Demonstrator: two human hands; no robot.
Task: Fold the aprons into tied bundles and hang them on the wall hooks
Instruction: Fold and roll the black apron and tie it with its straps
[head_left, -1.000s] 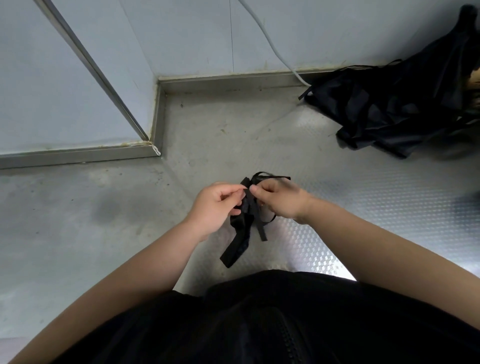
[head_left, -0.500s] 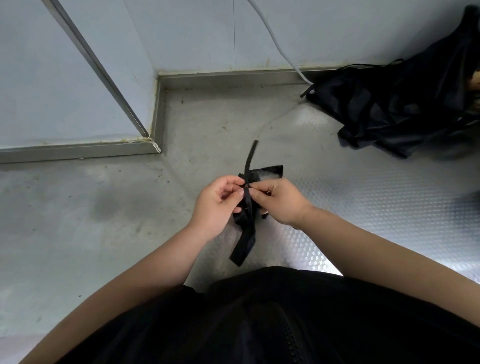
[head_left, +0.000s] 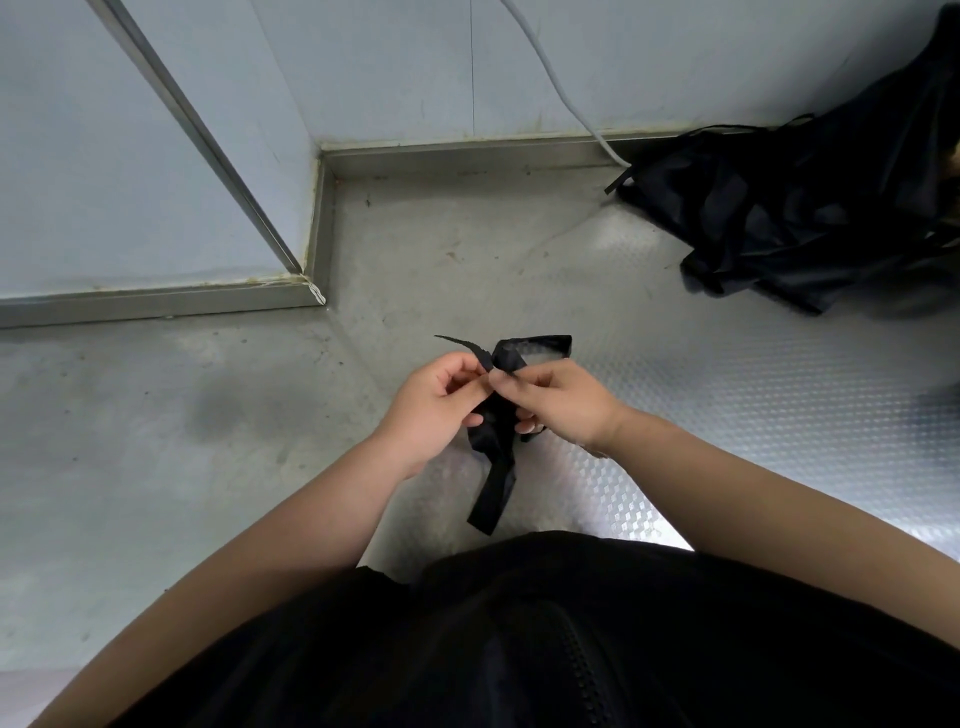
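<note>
- From my seat the black apron bundle (head_left: 492, 441) is dead centre of the frame, held up off the floor (head_left: 156, 441) between both hands.
- Left hand (head_left: 441, 405): thumb and forefinger pinch the strap right at the knot, and the other fingers are curled under.
- Right hand (head_left: 558, 402): same deal, pinching the strap from the other side with the lower fingers wrapped round the bundle. The two hands are almost touching.
- A short strap end (head_left: 460, 342) pokes up and to the left above the left thumb, a loop (head_left: 545, 344) sticks out above the right hand, and a longer tail (head_left: 493, 499) hangs down toward the bottom of the frame.
- Upper right of the frame has a loose pile of black aprons (head_left: 810, 208) on the floor against the wall (head_left: 389, 67), well apart from the hands.
- A grey cable (head_left: 563, 85) runs down the wall to the edge of that pile.
- Metal skirting (head_left: 467, 155) runs along the base of the wall and turns the corner at upper left.
- The person's black top (head_left: 571, 649) fills the bottom.
</note>
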